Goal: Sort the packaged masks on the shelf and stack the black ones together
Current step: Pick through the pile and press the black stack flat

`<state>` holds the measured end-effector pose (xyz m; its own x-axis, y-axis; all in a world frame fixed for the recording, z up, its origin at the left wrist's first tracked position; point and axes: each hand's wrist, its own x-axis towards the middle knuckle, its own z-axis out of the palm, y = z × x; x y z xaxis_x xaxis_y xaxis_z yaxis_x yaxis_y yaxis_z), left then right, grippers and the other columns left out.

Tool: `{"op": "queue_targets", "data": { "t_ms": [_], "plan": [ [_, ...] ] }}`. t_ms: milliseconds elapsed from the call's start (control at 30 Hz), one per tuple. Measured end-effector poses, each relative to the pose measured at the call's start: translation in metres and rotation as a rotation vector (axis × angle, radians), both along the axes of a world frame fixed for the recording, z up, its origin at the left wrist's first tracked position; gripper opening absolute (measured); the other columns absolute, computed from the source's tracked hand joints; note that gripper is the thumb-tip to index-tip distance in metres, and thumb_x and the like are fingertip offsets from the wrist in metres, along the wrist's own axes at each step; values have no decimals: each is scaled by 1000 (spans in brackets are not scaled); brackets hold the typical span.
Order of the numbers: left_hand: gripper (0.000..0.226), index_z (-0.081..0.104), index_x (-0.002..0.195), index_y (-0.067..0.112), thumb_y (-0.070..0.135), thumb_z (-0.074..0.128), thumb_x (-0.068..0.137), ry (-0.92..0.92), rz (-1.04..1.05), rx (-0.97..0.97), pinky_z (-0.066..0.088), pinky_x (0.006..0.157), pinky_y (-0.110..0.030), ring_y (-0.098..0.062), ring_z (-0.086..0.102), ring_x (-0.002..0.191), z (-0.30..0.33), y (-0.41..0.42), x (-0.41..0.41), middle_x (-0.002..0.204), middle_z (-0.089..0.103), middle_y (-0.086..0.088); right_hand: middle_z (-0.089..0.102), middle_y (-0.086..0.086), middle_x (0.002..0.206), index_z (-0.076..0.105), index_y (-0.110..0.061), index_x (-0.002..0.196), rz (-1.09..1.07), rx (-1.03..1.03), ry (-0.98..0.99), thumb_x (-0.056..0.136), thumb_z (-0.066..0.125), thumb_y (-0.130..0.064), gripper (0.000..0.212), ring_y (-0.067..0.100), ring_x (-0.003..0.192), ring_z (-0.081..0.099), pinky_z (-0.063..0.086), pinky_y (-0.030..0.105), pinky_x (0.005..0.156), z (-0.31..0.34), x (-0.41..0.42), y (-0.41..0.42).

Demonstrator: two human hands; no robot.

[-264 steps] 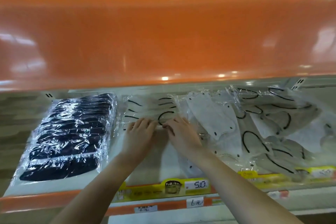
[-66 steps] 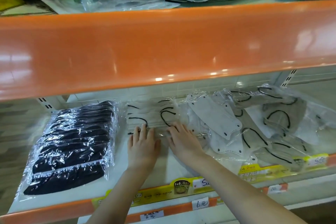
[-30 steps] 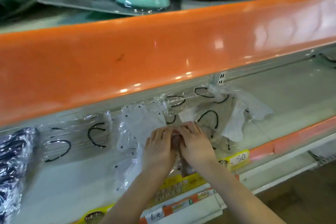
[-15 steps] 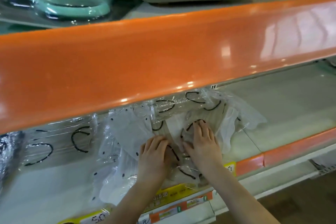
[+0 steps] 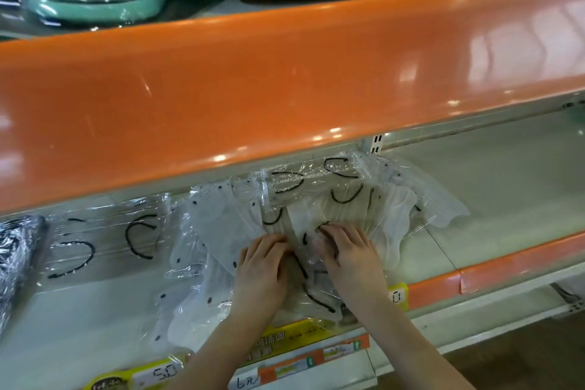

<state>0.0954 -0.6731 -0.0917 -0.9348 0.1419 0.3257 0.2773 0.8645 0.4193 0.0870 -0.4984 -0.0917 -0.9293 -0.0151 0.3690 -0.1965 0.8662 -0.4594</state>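
- Your left hand and right hand lay on crinkly clear-wrapped pale masks mid-shelf, fingers curled into the film.
- Glossy black masks sat at the shelf's far left edge.

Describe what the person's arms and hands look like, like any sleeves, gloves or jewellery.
Both arms are bare as far as the frame shows: no sleeve is visible on either forearm. The left hand and the right hand wear no gloves, and no ring, watch or bracelet can be seen. The fingernails look short and unpainted, though the picture is soft.
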Motion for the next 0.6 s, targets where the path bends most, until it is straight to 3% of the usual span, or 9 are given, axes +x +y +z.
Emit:
{"op": "queue_targets", "data": {
  "t_ms": [100, 200, 333, 433, 500, 533, 600],
  "plan": [
    [26, 70, 98, 21, 22, 47, 84, -24, 0, 2, 42, 89, -35, -20, 57, 109, 0, 0, 0, 113, 65, 5, 66, -3, 113, 68, -16, 111, 37, -29, -1, 96, 33, -45, 48, 21, 105, 60, 49, 36, 89, 4, 1, -2],
    [22, 65, 111, 20, 16, 55, 92, -121, 13, 12, 35, 98, -34, -19, 50, 118, 8, 0, -4, 121, 60, 6, 67, -1, 115, 69, -13, 111, 82, -74, -26, 96, 30, -36, 48, 22, 106, 61, 46, 31, 92, 5, 0, -2],
    [29, 58, 122, 18, 28, 46, 98, -215, 4, 167, 39, 99, -33, -14, 50, 114, 33, 4, -3, 123, 53, 5, 67, 4, 98, 70, -7, 104, 23, -218, -44, 94, 35, -32, 44, 24, 89, 61, 49, 31, 71, 17, 0, -1],
    [48, 51, 128, 23, 54, 45, 92, -372, 10, 379, 39, 89, -14, 0, 50, 104, 51, 8, 5, 124, 51, 11, 59, 0, 81, 67, -7, 88, 31, -244, 53, 94, 32, -36, 46, 22, 68, 57, 43, 32, 52, 35, 7, -9],
    [70, 47, 125, 36, 82, 46, 72, -519, -70, 616, 46, 95, -29, -2, 56, 107, 56, 8, 10, 125, 56, 14, 56, -1, 78, 63, -10, 83, 68, -258, 60, 92, 33, -36, 41, 20, 63, 55, 43, 35, 51, 46, 12, -21],
    [80, 45, 126, 40, 88, 48, 62, -549, -122, 669, 48, 97, -38, -5, 58, 111, 58, 7, 13, 125, 58, 15, 56, -1, 80, 63, -12, 83, 96, -285, 36, 93, 35, -35, 37, 19, 64, 55, 45, 37, 53, 52, 14, -28],
    [95, 37, 131, 39, 88, 57, 52, -559, -209, 695, 48, 98, -40, -5, 57, 115, 65, 4, 22, 124, 57, 16, 59, 1, 87, 65, -12, 92, 148, -399, -71, 96, 44, -29, 27, 18, 75, 58, 48, 37, 65, 64, 18, -42]
  ]
}}
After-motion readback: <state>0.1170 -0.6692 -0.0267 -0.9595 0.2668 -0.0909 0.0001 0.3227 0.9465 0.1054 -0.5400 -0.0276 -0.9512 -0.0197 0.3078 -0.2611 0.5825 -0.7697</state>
